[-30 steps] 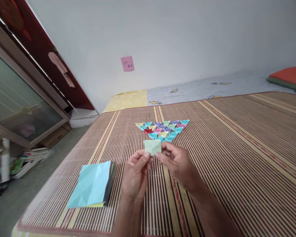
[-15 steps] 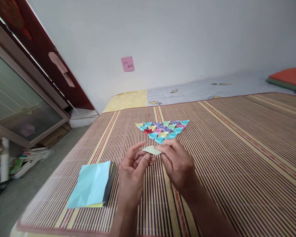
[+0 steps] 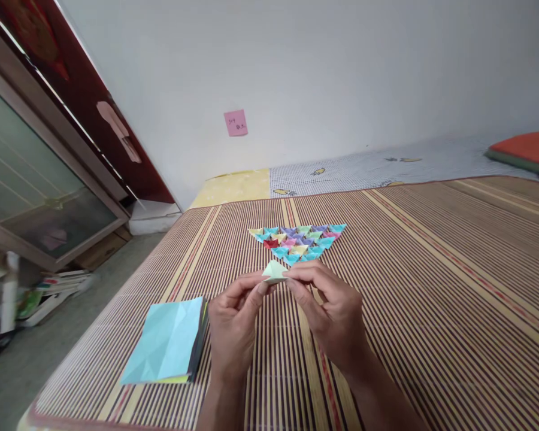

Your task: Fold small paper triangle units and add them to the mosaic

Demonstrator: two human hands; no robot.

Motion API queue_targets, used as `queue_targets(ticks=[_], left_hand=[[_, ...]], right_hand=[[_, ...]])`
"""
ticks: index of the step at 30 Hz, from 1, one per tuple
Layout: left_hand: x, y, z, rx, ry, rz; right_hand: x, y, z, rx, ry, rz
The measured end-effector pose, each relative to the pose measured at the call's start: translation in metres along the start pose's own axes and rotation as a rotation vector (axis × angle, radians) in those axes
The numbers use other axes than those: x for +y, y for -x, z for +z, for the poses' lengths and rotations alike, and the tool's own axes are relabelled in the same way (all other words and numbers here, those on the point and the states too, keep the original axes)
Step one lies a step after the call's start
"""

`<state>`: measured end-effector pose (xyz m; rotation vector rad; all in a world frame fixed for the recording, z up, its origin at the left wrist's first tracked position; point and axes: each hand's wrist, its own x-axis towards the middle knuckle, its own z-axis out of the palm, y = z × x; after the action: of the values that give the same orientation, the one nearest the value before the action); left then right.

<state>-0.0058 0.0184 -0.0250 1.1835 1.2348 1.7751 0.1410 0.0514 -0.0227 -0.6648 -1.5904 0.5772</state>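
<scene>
A small pale green folded paper (image 3: 275, 270) is pinched at its two lower corners, its peak pointing away from me. My left hand (image 3: 236, 320) closes thumb and forefinger on the left corner. On the right corner, my right hand (image 3: 330, 308) grips with thumb and fingers. Just beyond lie several small folded paper boats (image 3: 299, 239) in blue, yellow, purple, pink, green and red, set in rows that form a triangle with its tip toward me. The fingertips partly cover the nearest boats.
A stack of square paper (image 3: 164, 341), creased light blue on top, lies left of my hands on the striped mat (image 3: 413, 311). A pink note (image 3: 236, 123) is on the wall. An orange cushion-like item (image 3: 527, 148) rests at far right. The mat's left edge drops to the floor.
My left hand has closed from loosely spread fingers to a pinch on the paper's left corner. The paper has turned from a flat, narrow shape to a raised triangular one.
</scene>
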Motion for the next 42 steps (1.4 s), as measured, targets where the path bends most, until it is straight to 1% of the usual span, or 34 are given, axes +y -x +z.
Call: queue_targets(ticks=[3, 10, 18, 22, 27, 32, 36, 42], left_hand=[[0.000, 0.002, 0.002, 0.037, -0.023, 0.030], [-0.002, 0.005, 0.006, 0.128, -0.033, -0.001], [-0.005, 0.009, 0.009, 0.095, 0.005, -0.040], [-0.006, 0.009, 0.011, 0.114, 0.004, -0.043], [-0.007, 0.007, 0.011, 0.167, 0.014, -0.052], [-0.011, 0.006, 0.010, 0.161, 0.085, -0.055], [-0.012, 0.006, 0.009, 0.153, 0.089, -0.047], [-0.010, 0.005, 0.011, 0.120, 0.145, -0.076]], right_hand=[[-0.001, 0.000, 0.000, -0.001, -0.036, 0.037], [0.000, 0.005, 0.007, -0.003, -0.166, 0.164], [0.002, 0.009, 0.013, 0.100, -0.163, 0.259], [0.001, 0.010, 0.013, 0.081, -0.138, 0.299], [-0.002, 0.007, 0.010, 0.004, -0.092, 0.289], [-0.003, 0.004, 0.006, -0.055, -0.072, 0.252], [-0.002, 0.004, 0.006, -0.055, -0.082, 0.226], [0.002, 0.005, 0.006, -0.068, -0.115, 0.200]])
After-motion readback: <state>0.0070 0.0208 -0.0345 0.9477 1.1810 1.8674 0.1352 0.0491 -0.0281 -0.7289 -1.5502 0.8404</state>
